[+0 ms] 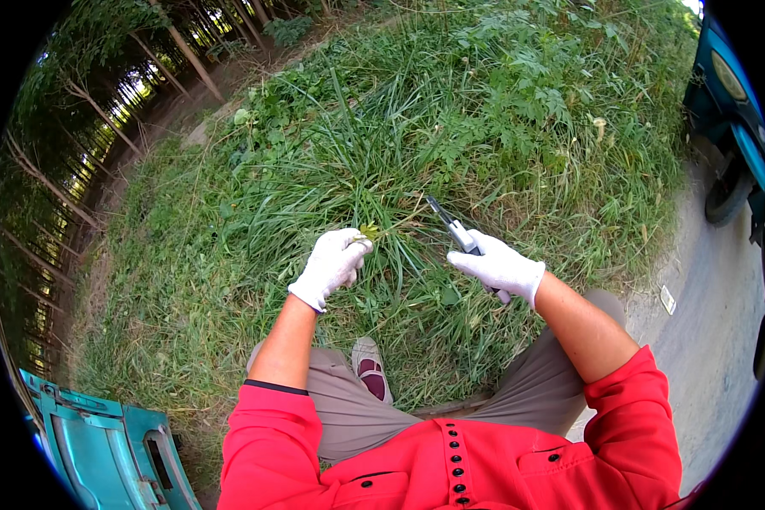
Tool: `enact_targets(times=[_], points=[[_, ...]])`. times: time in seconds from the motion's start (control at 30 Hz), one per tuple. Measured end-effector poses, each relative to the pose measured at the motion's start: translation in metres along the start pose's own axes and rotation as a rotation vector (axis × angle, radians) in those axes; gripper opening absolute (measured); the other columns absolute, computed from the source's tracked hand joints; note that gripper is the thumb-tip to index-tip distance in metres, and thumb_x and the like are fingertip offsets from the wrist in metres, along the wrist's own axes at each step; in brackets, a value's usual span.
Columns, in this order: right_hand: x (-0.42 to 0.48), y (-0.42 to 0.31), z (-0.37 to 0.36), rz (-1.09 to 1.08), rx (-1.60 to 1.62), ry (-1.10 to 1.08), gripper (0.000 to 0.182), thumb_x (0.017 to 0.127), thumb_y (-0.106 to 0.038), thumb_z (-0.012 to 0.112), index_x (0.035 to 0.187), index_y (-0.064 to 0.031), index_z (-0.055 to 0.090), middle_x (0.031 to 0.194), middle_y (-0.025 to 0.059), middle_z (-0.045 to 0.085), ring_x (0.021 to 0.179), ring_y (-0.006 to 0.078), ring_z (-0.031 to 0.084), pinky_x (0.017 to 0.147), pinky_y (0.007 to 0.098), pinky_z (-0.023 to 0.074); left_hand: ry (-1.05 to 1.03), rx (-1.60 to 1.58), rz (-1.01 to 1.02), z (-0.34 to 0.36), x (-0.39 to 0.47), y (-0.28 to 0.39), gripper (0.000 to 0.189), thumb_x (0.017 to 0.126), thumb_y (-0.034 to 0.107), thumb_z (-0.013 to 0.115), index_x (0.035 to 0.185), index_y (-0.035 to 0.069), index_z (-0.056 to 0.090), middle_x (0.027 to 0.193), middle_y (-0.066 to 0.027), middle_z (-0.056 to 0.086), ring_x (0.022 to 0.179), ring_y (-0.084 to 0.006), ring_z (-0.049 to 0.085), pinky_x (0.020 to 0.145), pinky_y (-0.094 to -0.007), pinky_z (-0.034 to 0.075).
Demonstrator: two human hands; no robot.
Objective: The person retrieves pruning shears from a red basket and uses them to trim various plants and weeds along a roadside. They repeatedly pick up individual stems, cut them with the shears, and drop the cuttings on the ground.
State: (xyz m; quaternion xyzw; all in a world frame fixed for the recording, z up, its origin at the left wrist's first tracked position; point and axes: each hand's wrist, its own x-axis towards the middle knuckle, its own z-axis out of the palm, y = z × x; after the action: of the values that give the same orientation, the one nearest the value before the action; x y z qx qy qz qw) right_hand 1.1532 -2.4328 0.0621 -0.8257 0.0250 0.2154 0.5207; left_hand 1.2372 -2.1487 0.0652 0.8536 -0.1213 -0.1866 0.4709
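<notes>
My left hand (335,264), in a white knit glove, pinches a thin plant stem (398,224) with small yellow-green leaves (369,230) by the fingers. The stem slants up to the right over the tall grass (357,185). In my right hand (503,264), also gloved in white, is a hand cutting tool (454,226), which looks like pruning shears. Its narrow dark tip points up and left, a short way right of the stem's far end. My palm and fingers hide the tool's handle, and whether its jaws are closed is unclear.
Leafy weeds (523,83) grow beyond the grass. On the right, a blue-green vehicle (730,83) stands by a paved strip (701,331) with a small piece of litter (667,299). A teal vehicle panel (102,440) is at lower left, slender tree trunks (188,54) at upper left.
</notes>
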Motion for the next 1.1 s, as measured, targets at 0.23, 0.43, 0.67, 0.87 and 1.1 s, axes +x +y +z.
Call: enact_targets(times=[0.23, 0.43, 0.67, 0.87, 1.1], points=[[0.000, -0.005, 0.009, -0.017, -0.018, -0.046, 0.055, 0.091, -0.048, 0.059, 0.117, -0.0006, 0.047, 0.085, 0.0088, 0.054, 0.049, 0.0149, 0.053, 0.032, 0.0298, 0.0411, -0.042, 0.048, 0.023, 0.012, 0.002, -0.001, 0.020, 0.092, 0.022, 0.059, 0.085, 0.003, 0.061, 0.062, -0.0037, 0.056, 0.043, -0.0121, 0.052, 0.042, -0.0284, 0.042], [0.003, -0.006, 0.012, 0.014, 0.015, -0.064, 0.048, 0.092, -0.046, 0.060, 0.107, -0.0011, 0.049, 0.072, 0.0046, 0.053, 0.044, 0.0136, 0.049, 0.032, 0.0291, 0.0388, -0.073, 0.008, 0.042, 0.019, 0.004, -0.004, 0.020, 0.093, 0.021, 0.058, 0.086, 0.003, 0.061, 0.062, -0.0034, 0.057, 0.043, -0.0118, 0.052, 0.042, -0.0287, 0.042], [0.004, -0.002, 0.014, -0.008, 0.134, -0.031, 0.047, 0.093, -0.046, 0.060, 0.105, -0.0013, 0.050, 0.069, 0.0044, 0.055, 0.040, 0.0111, 0.046, 0.030, 0.0280, 0.0369, -0.059, 0.008, 0.049, 0.017, 0.003, 0.002, 0.018, 0.093, 0.019, 0.057, 0.088, 0.002, 0.062, 0.065, -0.0019, 0.055, 0.044, -0.0102, 0.051, 0.041, -0.0260, 0.041], [0.000, -0.005, 0.014, 0.036, 0.052, -0.167, 0.042, 0.095, -0.042, 0.060, 0.111, -0.0065, 0.047, 0.076, 0.0007, 0.054, 0.047, 0.0046, 0.044, 0.031, 0.0231, 0.0362, 0.015, -0.036, 0.046, 0.015, 0.004, -0.001, 0.019, 0.093, 0.020, 0.056, 0.090, 0.003, 0.062, 0.065, -0.0025, 0.055, 0.044, -0.0106, 0.051, 0.042, -0.0265, 0.041], [0.004, -0.002, 0.028, -0.008, 0.007, -0.154, 0.054, 0.092, -0.050, 0.059, 0.112, -0.0005, 0.048, 0.079, 0.0071, 0.053, 0.043, 0.0130, 0.049, 0.032, 0.0288, 0.0389, -0.024, 0.071, 0.070, 0.030, 0.010, -0.004, 0.020, 0.093, 0.022, 0.057, 0.088, 0.003, 0.061, 0.064, -0.0027, 0.057, 0.044, -0.0111, 0.053, 0.043, -0.0269, 0.042]])
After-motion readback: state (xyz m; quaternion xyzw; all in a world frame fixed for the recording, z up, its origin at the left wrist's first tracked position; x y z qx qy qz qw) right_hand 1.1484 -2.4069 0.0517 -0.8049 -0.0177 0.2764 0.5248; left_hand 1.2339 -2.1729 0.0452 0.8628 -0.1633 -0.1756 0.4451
